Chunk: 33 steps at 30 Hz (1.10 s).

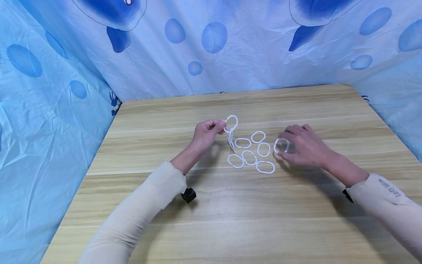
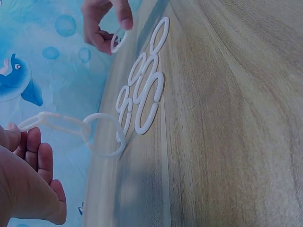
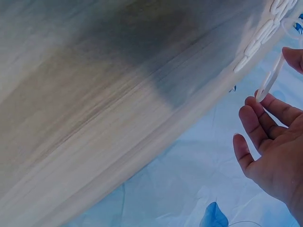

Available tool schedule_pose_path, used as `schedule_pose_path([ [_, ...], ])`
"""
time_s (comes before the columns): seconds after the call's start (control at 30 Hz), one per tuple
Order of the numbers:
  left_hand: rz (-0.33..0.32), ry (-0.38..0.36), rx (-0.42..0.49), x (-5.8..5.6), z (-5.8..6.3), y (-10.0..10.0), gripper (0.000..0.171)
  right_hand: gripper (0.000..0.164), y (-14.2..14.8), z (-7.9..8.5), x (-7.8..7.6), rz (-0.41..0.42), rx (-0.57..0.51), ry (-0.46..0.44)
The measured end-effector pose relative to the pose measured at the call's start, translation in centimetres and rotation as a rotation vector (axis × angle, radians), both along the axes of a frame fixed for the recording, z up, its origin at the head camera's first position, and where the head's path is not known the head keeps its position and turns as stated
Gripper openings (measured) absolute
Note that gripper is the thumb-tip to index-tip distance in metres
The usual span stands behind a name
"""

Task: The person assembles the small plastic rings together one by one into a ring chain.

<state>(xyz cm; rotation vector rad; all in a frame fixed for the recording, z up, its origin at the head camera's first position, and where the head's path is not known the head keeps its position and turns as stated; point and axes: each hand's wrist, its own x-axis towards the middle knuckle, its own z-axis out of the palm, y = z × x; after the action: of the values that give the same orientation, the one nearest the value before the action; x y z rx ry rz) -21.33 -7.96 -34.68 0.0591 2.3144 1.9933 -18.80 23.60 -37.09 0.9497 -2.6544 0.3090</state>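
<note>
My left hand (image 1: 205,135) pinches the end of a short chain of white plastic C-shaped links (image 1: 237,121) between thumb and forefinger. The chain dangles just above the table; in the left wrist view a rounded link (image 2: 100,115) hangs at its far end. On the other side, my right hand (image 1: 304,147) holds a single white link (image 3: 270,82) between thumb and fingertips, apart from the chain. Between the hands, several loose white links (image 1: 265,172) lie flat on the wooden table, close together, some touching or nearly touching.
The wood-grain tabletop (image 1: 230,220) extends around the links on every side. A blue curtain (image 1: 148,69) with dolphin and bubble prints hangs behind the table and along its sides. A small black object (image 1: 188,195) shows at the left sleeve's cuff.
</note>
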Motion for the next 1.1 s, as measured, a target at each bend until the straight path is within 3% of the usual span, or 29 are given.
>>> schedule_pose_path([
  [0.4,-0.006,-0.026,-0.007,-0.2,0.0,0.0,0.032,0.045,-0.6,0.4,-0.6,0.029,-0.037,0.036],
  [1.1,-0.017,-0.032,0.012,0.0,0.1,0.2,0.031,0.046,-1.9,2.5,-1.9,0.085,-0.095,0.107],
])
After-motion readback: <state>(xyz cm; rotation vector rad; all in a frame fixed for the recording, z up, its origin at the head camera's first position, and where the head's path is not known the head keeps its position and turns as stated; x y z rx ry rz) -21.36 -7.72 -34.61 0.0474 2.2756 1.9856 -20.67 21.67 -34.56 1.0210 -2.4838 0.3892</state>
